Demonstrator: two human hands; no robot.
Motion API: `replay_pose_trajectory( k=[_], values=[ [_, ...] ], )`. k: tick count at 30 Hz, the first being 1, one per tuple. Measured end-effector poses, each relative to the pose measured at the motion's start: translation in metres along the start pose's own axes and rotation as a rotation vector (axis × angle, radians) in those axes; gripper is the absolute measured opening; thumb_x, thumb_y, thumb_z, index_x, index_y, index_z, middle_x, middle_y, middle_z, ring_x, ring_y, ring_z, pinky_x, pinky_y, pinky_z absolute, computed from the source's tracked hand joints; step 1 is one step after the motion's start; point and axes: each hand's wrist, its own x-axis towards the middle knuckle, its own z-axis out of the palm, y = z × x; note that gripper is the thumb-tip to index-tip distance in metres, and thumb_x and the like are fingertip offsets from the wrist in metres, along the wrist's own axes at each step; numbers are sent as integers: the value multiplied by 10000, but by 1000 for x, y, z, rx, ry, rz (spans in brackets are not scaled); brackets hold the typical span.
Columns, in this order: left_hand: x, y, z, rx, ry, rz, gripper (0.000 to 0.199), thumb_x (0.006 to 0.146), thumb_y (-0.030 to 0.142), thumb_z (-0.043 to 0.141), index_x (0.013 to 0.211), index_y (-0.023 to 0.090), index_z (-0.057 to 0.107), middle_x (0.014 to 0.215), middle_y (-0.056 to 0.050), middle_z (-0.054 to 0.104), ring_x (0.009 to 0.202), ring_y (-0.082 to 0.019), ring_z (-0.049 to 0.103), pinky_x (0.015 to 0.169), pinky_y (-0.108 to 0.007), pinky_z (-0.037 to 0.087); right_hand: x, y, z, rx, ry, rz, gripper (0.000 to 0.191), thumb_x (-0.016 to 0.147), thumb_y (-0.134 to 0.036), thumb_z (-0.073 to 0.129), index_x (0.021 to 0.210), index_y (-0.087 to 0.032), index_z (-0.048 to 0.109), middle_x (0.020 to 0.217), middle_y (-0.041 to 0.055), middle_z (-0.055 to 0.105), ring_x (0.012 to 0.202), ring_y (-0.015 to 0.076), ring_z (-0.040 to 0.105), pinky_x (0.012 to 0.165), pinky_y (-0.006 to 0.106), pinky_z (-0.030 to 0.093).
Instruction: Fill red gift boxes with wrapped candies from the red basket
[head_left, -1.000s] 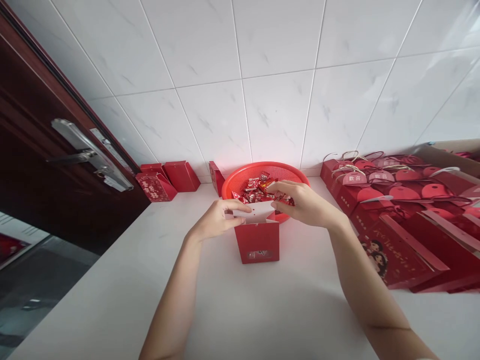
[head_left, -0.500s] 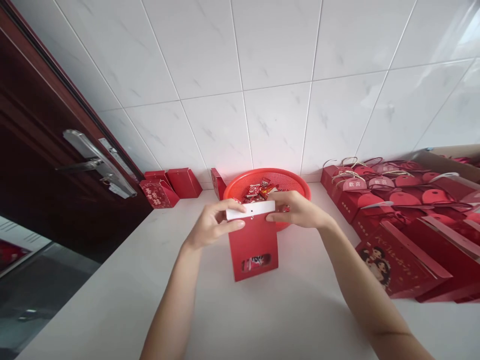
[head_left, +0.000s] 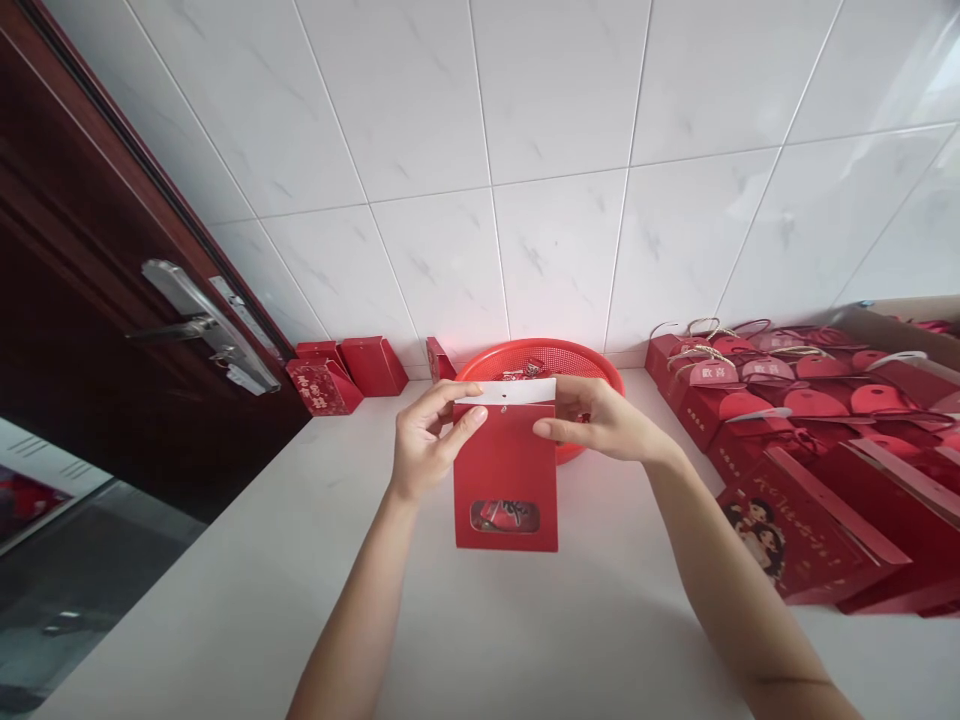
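Observation:
Between my two hands is a red paper gift box (head_left: 505, 460), upright above the white table. Its top flap shows a white inner side with a small hole, and a window low on its front shows wrapped candy (head_left: 504, 515) inside. My left hand (head_left: 435, 435) pinches the upper left corner, thumb on the front and fingers behind. My right hand (head_left: 600, 425) grips the upper right edge, its thumb on the front and its fingers partly hidden behind the flap. Just behind the box is a red plastic basket (head_left: 611, 375) with wrapped candies, partly covered by the box and hands.
Several red gift boxes (head_left: 795, 390) with cord handles crowd the right side, with larger red bags (head_left: 806, 530) before them. Small red boxes (head_left: 371, 365) stand by the wall at left. A dark wooden door (head_left: 97, 250) with a metal handle borders the table (head_left: 247, 560).
The gift box has tilted so its front faces me more squarely, and its top has risen a little. Both hands have kept hold of it, and the view has shifted slightly.

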Motion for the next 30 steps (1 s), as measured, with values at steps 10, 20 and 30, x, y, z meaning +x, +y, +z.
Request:
replay_pose_trajectory(
  k=[10, 20, 30],
  values=[
    [1, 1, 1, -125, -25, -122, 577, 790, 391, 787, 1312, 225, 604, 960, -58, 735, 857, -193, 698, 729, -282, 571, 2, 5, -2, 169, -7, 76, 368, 885, -410, 674, 1122, -129, 691, 730, 18, 643, 585, 119, 573, 488, 229, 477],
    [-1, 3, 1, -13, -93, -155, 312, 819, 378, 753, 1092, 228, 729, 504, 74, 417, 456, -87, 391, 444, -219, 352, 2, 7, -3, 231, 26, 89, 312, 874, -449, 685, 923, -142, 657, 685, -4, 611, 509, 93, 548, 442, 212, 452],
    [-4, 4, 7, -13, 4, -111, 238, 772, 353, 786, 948, 200, 742, 617, 21, 670, 470, -96, 540, 447, -213, 448, 1, 6, -7, 137, -20, 57, 418, 948, -558, 549, 984, -152, 640, 626, -24, 580, 497, 103, 571, 464, 214, 454]
  ],
)
